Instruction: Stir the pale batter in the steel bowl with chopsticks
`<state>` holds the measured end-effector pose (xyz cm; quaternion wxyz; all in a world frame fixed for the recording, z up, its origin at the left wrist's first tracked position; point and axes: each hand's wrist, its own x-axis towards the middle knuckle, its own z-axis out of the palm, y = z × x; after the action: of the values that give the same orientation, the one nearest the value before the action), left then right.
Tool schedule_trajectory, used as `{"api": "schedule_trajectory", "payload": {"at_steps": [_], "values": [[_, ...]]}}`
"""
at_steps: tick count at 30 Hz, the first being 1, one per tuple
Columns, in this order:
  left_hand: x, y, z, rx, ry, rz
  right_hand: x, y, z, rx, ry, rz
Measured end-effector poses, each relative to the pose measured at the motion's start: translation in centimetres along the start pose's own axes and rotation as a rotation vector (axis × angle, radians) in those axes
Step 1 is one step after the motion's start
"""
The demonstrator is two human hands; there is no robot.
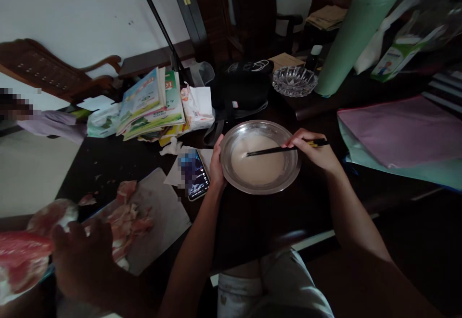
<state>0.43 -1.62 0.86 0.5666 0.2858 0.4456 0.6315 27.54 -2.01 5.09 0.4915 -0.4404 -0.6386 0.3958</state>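
A round metal bowl stands on the dark table in front of me, holding a pale, milky batter. My left hand grips the bowl's left rim, fingers along the outside. In my right hand is a pair of dark chopsticks, pinched near their upper end. Their tips dip into the batter left of the bowl's middle. The right hand hovers over the bowl's right rim.
At lower left a co-worker's hand is by raw meat on a white board. A phone lies left of the bowl. Books, a glass ashtray, a green flask and a pink folder stand around.
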Motion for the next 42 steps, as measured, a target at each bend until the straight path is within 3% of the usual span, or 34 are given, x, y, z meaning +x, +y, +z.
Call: {"api": "schedule_trajectory", "payload": {"at_steps": [3, 5, 12, 19, 21, 26, 29, 32, 34, 39, 42], "values": [[0.0, 0.0, 0.0, 0.004, 0.000, 0.009, 0.0, 0.3, -0.8, 0.007, 0.181, 0.018], [0.0, 0.0, 0.0, 0.004, -0.002, 0.014, -0.2, 0.3, -1.4, 0.022, 0.237, 0.018], [0.0, -0.1, -0.1, 0.013, -0.006, 0.012, -0.3, -0.2, -0.4, -0.010, -0.046, 0.009], [0.0, -0.1, 0.0, 0.009, -0.020, 0.017, -0.2, 0.4, -1.5, -0.006, 0.245, -0.004], [0.0, -0.1, -0.1, 0.015, -0.018, 0.022, -0.5, 0.2, -1.8, 0.030, 0.207, 0.008], [0.1, -0.2, -0.3, 0.019, -0.021, 0.015, -0.4, -0.4, -0.6, 0.013, -0.060, 0.025], [0.1, -0.2, -0.3, 0.016, -0.017, 0.019, -0.1, -0.3, -0.2, -0.008, 0.021, 0.017], [0.1, -0.1, -0.2, 0.026, -0.009, 0.028, -0.2, -0.1, -0.9, -0.013, 0.189, 0.030], [0.1, -0.1, -0.2, 0.034, -0.010, 0.036, -0.4, -0.1, -1.4, -0.002, 0.223, 0.033], [0.1, -0.1, -0.1, 0.024, -0.007, 0.015, -0.6, -0.4, -0.7, 0.014, -0.019, 0.040], [0.1, -0.1, -0.2, 0.017, 0.000, 0.012, -0.3, -0.3, -0.1, -0.007, -0.016, 0.009]]}}
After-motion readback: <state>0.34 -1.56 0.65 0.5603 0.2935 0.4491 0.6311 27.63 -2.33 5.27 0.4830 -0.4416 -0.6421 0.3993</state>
